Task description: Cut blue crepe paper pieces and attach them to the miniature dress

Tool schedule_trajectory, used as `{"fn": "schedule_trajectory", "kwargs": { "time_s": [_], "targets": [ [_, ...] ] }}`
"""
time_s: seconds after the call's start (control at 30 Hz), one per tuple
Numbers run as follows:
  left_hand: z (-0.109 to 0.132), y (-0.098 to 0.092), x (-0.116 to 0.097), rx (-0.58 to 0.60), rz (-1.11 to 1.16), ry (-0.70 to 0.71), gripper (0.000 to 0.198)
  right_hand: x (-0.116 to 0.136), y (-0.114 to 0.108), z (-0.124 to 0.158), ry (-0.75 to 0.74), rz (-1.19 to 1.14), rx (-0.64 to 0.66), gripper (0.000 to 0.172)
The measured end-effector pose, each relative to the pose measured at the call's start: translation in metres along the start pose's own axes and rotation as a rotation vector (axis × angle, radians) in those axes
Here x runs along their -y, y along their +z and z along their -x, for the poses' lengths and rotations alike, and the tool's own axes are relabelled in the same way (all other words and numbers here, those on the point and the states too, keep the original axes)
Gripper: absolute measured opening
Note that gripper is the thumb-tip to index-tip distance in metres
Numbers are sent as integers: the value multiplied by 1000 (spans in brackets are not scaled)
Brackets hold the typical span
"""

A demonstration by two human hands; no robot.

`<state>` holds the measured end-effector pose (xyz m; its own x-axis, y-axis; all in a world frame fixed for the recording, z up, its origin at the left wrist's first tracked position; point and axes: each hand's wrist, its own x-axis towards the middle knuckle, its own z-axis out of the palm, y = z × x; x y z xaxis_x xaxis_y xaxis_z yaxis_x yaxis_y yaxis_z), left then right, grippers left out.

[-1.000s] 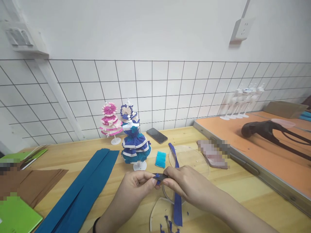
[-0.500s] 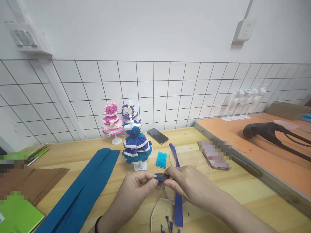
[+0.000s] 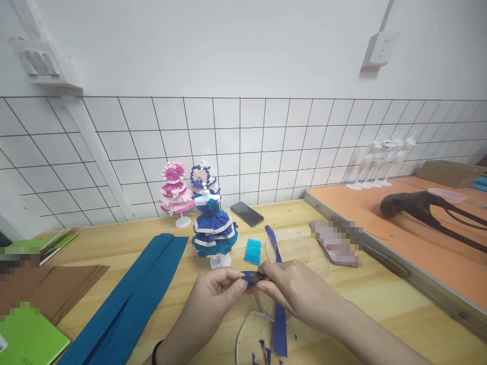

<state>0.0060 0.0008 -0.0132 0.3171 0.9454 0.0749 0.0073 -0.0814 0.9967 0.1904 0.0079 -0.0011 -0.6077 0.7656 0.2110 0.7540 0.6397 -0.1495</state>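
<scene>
Both my hands meet over the wooden table (image 3: 380,314) and pinch one small folded piece of dark blue crepe paper (image 3: 254,277). My left hand (image 3: 216,296) grips its left end with thumb and fingers closed. My right hand (image 3: 294,294) grips its right end the same way. Under my right hand a long dark blue paper strip (image 3: 279,324) lies across clear plastic sheets (image 3: 247,337). Just beyond my hands stands a small mannequin in a blue and white paper dress (image 3: 213,230), with a pleated light blue paper piece (image 3: 252,251) beside it.
A long teal crepe paper sheet (image 3: 133,299) lies at the left, with brown paper (image 3: 64,284) and green booklets (image 3: 28,339) beyond it. A pink paper dress figure (image 3: 174,192) and a phone (image 3: 247,213) sit by the wire grid. An orange board (image 3: 411,238) with white stands (image 3: 380,162) fills the right.
My hands stay pinched on the blue paper piece and have barely shifted. The view moved slightly.
</scene>
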Motion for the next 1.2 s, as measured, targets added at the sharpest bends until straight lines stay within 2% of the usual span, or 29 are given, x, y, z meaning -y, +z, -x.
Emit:
{"fn": "schedule_trajectory", "kwargs": {
  "time_s": [0.5,0.83,1.03,1.2],
  "targets": [
    [-1,3,9,-22,69,27,12,7,-3,0,63,-51,35,33],
    [1,0,1,-70,-70,51,12,5,-6,2,70,-71,54,31],
    [2,0,2,-49,-160,39,14,7,-6,1,74,-65,66,32],
    [2,2,3,-32,-145,33,15,9,-7,1,68,-73,76,33]
  ]
}}
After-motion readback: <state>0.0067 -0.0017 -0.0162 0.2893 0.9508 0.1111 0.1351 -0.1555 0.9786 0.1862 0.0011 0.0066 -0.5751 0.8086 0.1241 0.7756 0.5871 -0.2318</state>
